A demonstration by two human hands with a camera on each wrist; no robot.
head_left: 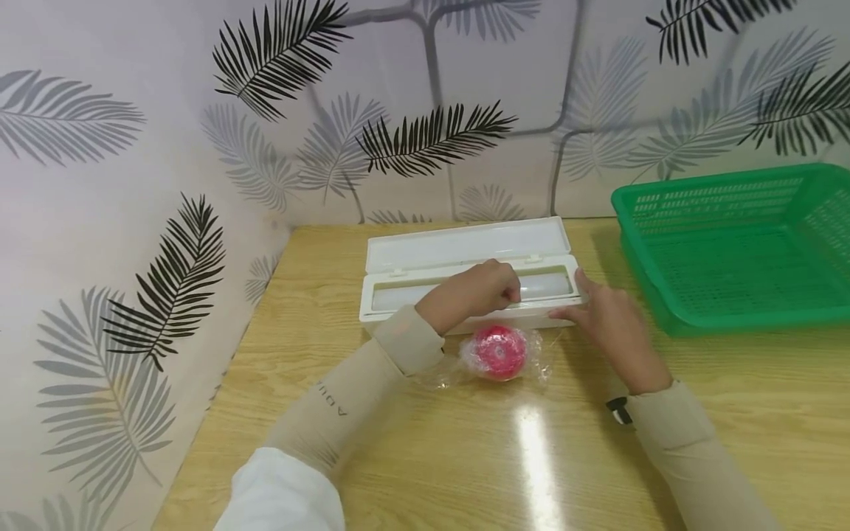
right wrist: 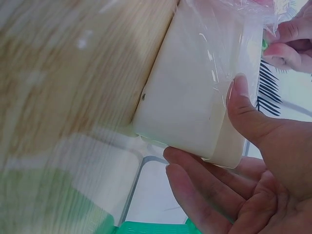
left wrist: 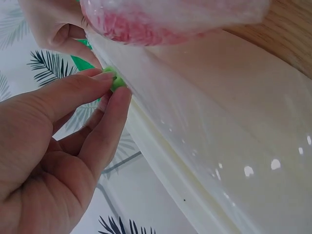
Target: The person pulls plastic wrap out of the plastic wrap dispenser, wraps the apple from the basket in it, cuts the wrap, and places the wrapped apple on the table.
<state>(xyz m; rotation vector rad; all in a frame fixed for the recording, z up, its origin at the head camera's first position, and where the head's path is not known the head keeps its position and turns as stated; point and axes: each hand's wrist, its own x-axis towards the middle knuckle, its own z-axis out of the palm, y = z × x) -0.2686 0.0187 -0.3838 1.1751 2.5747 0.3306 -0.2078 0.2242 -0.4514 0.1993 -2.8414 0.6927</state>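
Note:
A white plastic-wrap dispenser box stands on the table with its lid swung back toward the wall. Inside lies a roll of plastic wrap. My left hand is over the box's front edge, thumb and fingertips pinching a small green slide cutter. At the box's right end, my right hand grips the corner, thumb on the front and fingers around the end. Clear film runs down the box's front to a round pink-red object, which sits wrapped in film just before the box.
A green plastic basket with slotted walls stands at the right of the wooden table. Behind and to the left rises a wall with a leaf pattern. A light reflection streaks the table in front.

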